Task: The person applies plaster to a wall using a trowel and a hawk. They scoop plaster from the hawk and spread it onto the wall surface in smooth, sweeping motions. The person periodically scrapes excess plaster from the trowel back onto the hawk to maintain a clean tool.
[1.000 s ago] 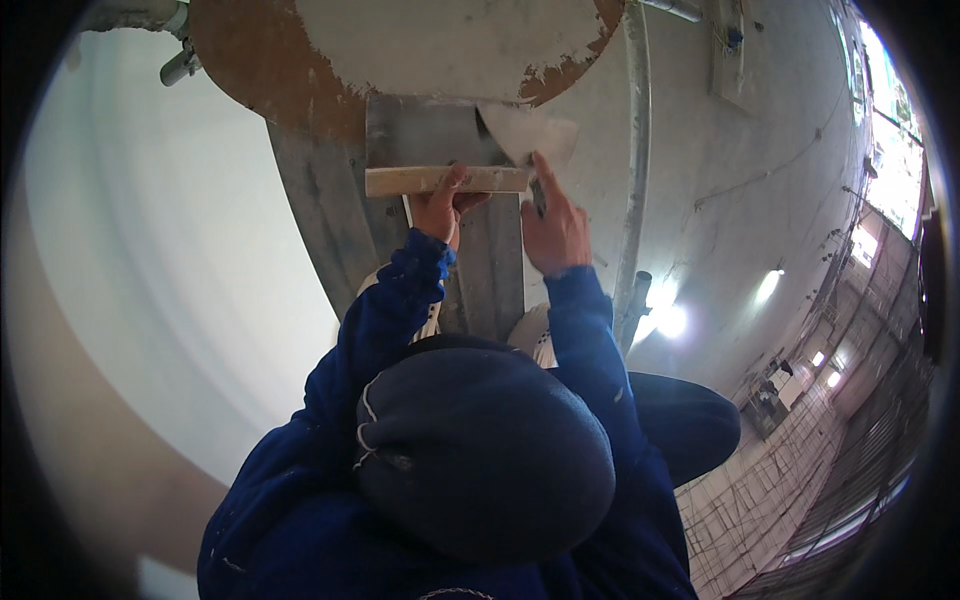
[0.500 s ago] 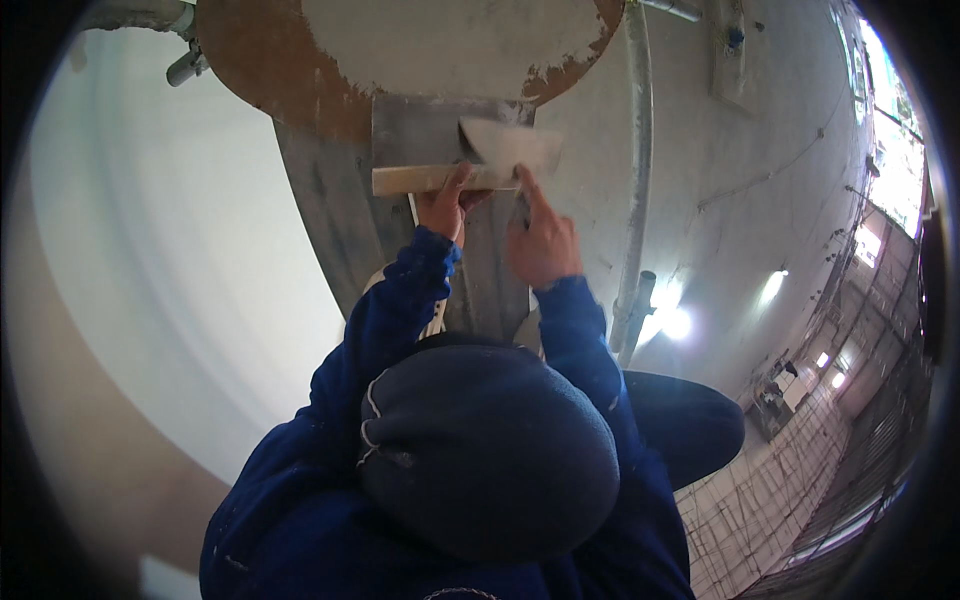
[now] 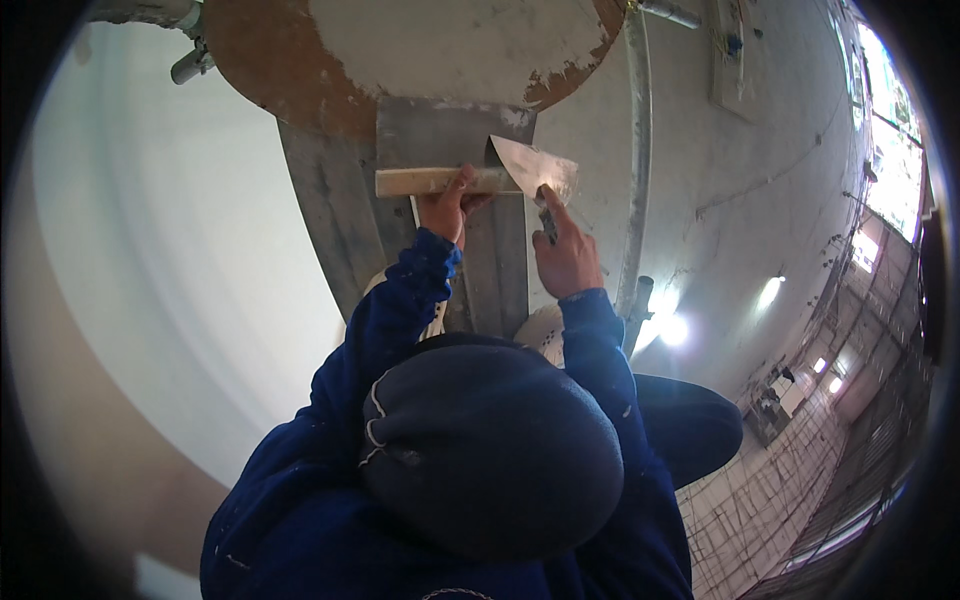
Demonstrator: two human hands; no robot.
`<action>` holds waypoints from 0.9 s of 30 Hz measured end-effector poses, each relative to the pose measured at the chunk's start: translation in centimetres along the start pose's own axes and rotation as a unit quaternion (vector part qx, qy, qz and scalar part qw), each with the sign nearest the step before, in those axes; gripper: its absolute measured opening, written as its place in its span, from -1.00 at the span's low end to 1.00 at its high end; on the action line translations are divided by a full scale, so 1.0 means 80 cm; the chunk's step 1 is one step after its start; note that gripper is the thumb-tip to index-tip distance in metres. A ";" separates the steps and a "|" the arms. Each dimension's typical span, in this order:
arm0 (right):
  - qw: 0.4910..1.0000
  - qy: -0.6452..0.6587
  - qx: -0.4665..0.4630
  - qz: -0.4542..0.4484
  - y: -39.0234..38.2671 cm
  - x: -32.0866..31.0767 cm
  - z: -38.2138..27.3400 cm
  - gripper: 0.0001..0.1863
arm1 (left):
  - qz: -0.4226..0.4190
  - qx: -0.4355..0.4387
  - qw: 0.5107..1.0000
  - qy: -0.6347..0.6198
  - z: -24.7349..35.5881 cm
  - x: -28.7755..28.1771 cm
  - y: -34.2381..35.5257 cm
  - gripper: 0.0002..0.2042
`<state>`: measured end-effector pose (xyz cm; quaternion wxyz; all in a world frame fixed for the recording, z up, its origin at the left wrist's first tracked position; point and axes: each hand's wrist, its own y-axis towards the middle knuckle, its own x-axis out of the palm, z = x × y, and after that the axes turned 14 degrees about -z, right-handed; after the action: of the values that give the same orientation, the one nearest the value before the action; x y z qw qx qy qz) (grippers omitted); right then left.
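My left hand (image 3: pixel 446 210) is closed round the pale wooden edge of a wide plastering blade (image 3: pixel 428 135), a flat grey metal plate. In my right hand (image 3: pixel 569 260) is a putty knife (image 3: pixel 538 168), its handle in the fist and the index finger stretched along the base of the blade. Its triangular metal blade overlaps the right end of the wide blade; whether the two touch I cannot tell. Just beyond the wide blade lies a rounded brown board (image 3: pixel 262 60) with a broad smear of white plaster (image 3: pixel 450 45) on it.
Grey planks (image 3: pixel 340 190) run beneath my hands. A scaffold pole (image 3: pixel 638 150) stands on the right, and a pipe with a clamp (image 3: pixel 190 62) at the far left. A smooth white surface (image 3: pixel 190 230) curves along the left. Bright windows (image 3: pixel 890 110) are at the far right.
My right hand and the putty knife have shifted right and slightly nearer, across the wide blade toward its right end. My left hand and the wide blade have barely moved.
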<state>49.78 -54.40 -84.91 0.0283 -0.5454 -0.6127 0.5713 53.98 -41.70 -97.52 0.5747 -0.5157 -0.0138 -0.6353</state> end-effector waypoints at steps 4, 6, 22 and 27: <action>1.000 0.000 0.006 -0.010 0.015 -0.016 0.008 -0.35 | -0.015 0.021 1.000 0.013 0.004 0.005 -0.003 -0.60; 1.000 -0.012 0.022 -0.015 0.011 -0.016 0.005 -0.36 | -0.011 0.002 1.000 0.007 0.003 0.003 -0.005 -0.59; 1.000 0.022 0.018 -0.011 0.013 -0.011 0.028 -0.41 | 0.003 0.001 1.000 0.027 -0.001 -0.003 -0.001 -0.56; 0.997 0.068 0.028 -0.019 0.019 -0.022 0.027 -0.40 | -0.021 0.011 0.999 0.021 -0.002 -0.005 0.002 -0.57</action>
<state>50.05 -57.44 -85.75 0.0961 -0.5705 -0.6033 0.5489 53.93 -41.58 -97.95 0.5673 -0.4950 -0.0194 -0.6578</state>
